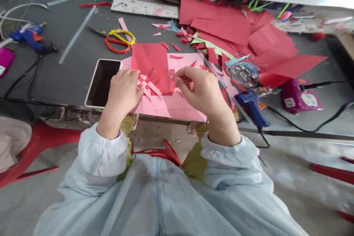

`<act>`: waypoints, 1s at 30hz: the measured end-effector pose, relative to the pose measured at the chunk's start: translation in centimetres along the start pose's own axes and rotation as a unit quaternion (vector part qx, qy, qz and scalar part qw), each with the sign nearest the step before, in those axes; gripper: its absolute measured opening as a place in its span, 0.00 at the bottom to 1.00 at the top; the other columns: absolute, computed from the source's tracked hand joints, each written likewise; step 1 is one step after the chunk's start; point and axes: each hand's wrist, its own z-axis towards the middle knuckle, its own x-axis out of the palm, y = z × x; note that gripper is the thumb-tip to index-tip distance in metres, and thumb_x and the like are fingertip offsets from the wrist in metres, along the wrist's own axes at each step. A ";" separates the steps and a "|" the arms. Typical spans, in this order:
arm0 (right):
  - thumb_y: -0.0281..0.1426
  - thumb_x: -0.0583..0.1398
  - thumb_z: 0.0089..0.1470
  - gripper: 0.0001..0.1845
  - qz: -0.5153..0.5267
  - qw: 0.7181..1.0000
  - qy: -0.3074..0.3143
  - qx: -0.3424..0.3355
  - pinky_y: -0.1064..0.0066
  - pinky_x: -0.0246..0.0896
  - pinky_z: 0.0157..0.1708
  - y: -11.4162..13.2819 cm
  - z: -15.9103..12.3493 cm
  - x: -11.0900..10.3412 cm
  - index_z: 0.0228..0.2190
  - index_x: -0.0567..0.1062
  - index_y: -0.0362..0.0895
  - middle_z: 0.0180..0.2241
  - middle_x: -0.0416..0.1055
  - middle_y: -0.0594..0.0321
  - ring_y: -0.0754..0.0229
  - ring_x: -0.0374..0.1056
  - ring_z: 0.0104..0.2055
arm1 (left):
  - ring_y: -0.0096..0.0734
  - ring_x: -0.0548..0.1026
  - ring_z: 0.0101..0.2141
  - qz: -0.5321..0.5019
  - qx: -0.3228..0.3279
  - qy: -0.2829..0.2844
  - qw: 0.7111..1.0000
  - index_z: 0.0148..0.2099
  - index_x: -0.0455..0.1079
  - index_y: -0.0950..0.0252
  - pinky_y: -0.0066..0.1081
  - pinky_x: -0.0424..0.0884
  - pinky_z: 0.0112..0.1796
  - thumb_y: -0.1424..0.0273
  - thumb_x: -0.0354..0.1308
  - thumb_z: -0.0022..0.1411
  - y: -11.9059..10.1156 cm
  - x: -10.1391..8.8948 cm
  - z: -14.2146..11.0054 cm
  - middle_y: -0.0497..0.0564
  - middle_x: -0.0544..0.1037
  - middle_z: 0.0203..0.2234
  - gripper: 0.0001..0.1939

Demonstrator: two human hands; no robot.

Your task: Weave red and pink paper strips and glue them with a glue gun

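The dark table (70,81) runs across in front of you, and both your forearms reach forward to its near edge, bare from the gathered cuffs of your pale blue sleeves (103,151). Your left arm angles up and slightly inward; your right arm leans further in toward the middle. Between them lie pink sheets (174,107), slightly overhanging the near edge, with a red sheet (149,57) on top.

Your left hand (123,88) rests palm down between the phone (103,83) and the red sheet, back upward, fingers side by side and curled forward. Your right hand (201,84) is turned inward over the pink sheets, just beside the red sheet's right edge, fingers bent.

The woven paper piece (144,81), red and pink with loose ends, lies on the red sheet against your left hand. Your left thumb and forefinger stand a little apart and touch its left side; you cannot tell from here whether they grip it or just press it. Smallest of all, a paper strip (172,73) is pinched between your right thumb and forefinger, their tips nearly together.
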 end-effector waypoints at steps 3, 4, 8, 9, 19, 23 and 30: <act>0.29 0.55 0.60 0.06 0.017 1.000 -0.007 0.018 0.67 0.58 0.30 0.2 0.2 0.5 0.34 0.72 0.45 0.28 0.77 0.58 0.60 0.67 0.27 | 0.59 0.73 0.56 0.012 0.003 0.022 1.000 0.63 0.69 0.73 0.53 0.70 0.56 0.70 0.58 0.67 -0.3 -0.2 -0.2 0.66 0.78 0.54 0.24; 0.28 0.54 0.60 0.06 0.025 0.999 -0.008 0.023 0.67 0.58 0.30 0.3 0.2 0.7 0.33 0.72 0.45 0.29 0.78 0.58 0.60 0.67 0.27 | 0.59 0.73 0.56 0.013 0.001 0.028 1.000 0.63 0.68 0.72 0.54 0.70 0.56 0.70 0.58 0.67 -0.4 -0.3 -0.2 0.66 0.78 0.54 0.25; 0.24 0.53 0.59 0.07 0.086 0.995 0.004 0.054 0.68 0.58 0.31 0.4 0.1 1.3 0.34 0.69 0.46 0.31 0.76 0.60 0.61 0.68 0.29 | 0.56 0.72 0.58 -0.012 -0.006 0.034 0.999 0.67 0.64 0.72 0.51 0.69 0.58 0.73 0.60 0.65 -0.2 -0.4 0.1 0.66 0.75 0.57 0.29; 0.24 0.52 0.60 0.08 0.107 0.992 0.010 0.070 0.68 0.58 0.30 0.4 0.0 1.5 0.35 0.69 0.46 0.30 0.75 0.61 0.62 0.68 0.29 | 0.54 0.72 0.58 -0.032 -0.008 0.029 0.999 0.68 0.62 0.71 0.49 0.69 0.59 0.74 0.61 0.64 -0.2 -0.4 0.2 0.65 0.74 0.57 0.31; 0.37 0.62 0.58 0.09 0.294 0.928 -0.049 0.225 0.70 0.52 0.25 -0.6 -0.6 1.9 0.32 0.67 0.48 0.24 0.59 0.70 0.67 0.55 0.25 | 0.34 0.79 0.39 -0.398 -0.075 -0.068 0.912 0.49 0.78 0.62 0.35 0.78 0.43 0.81 0.69 0.50 0.6 0.4 1.5 0.48 0.79 0.38 0.22; 0.42 0.67 0.52 0.15 0.357 0.902 -0.057 0.235 0.70 0.48 0.22 -0.6 -0.7 0.8 0.32 0.68 0.48 0.23 0.56 0.71 0.68 0.50 0.23 | 0.34 0.80 0.40 -0.510 -0.037 -0.022 0.859 0.48 0.77 0.61 0.32 0.80 0.38 0.77 0.70 0.48 0.4 -0.1 1.3 0.49 0.80 0.42 0.23; 0.57 0.70 0.41 0.31 0.357 0.893 0.051 0.269 0.70 0.40 0.22 -0.7 -1.0 -0.6 0.32 0.75 0.44 0.22 0.55 0.72 0.70 0.48 0.23 | 0.34 0.79 0.37 -0.469 0.044 0.066 0.880 0.55 0.73 0.58 0.32 0.81 0.33 0.72 0.69 0.51 -0.9 -0.9 1.0 0.50 0.79 0.39 0.28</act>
